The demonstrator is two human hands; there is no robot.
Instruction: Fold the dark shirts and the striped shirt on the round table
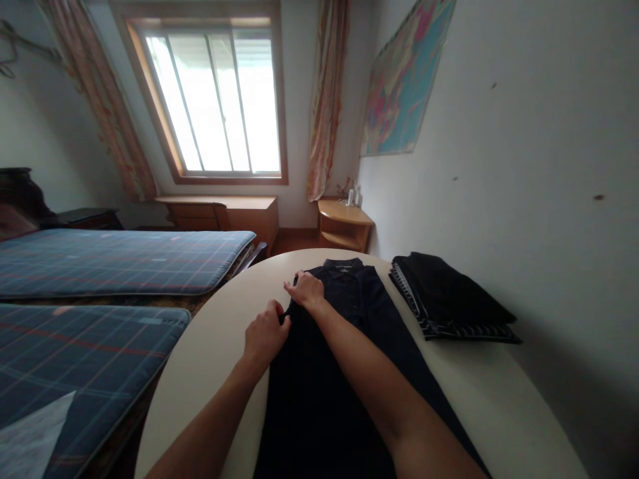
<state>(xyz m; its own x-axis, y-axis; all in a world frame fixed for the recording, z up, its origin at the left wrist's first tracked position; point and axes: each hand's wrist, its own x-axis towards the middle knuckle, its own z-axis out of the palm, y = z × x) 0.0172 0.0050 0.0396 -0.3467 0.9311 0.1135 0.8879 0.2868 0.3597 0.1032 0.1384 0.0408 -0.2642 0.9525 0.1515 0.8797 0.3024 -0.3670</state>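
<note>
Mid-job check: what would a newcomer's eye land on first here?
Probably the bright window on the far wall. Next, the dark shirt spread on the pale round table, collar at the far end, with the left hand and right hand at its left edge. The colourful map on the right-hand wall also stands out.

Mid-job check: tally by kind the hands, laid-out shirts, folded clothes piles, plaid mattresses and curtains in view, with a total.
Hands: 2 (left hand, right hand)
Dark shirt: 1
Folded clothes pile: 1
Plaid mattresses: 2 (near mattress, far mattress)
Curtains: 2 (left curtain, right curtain)
Total: 8
</note>
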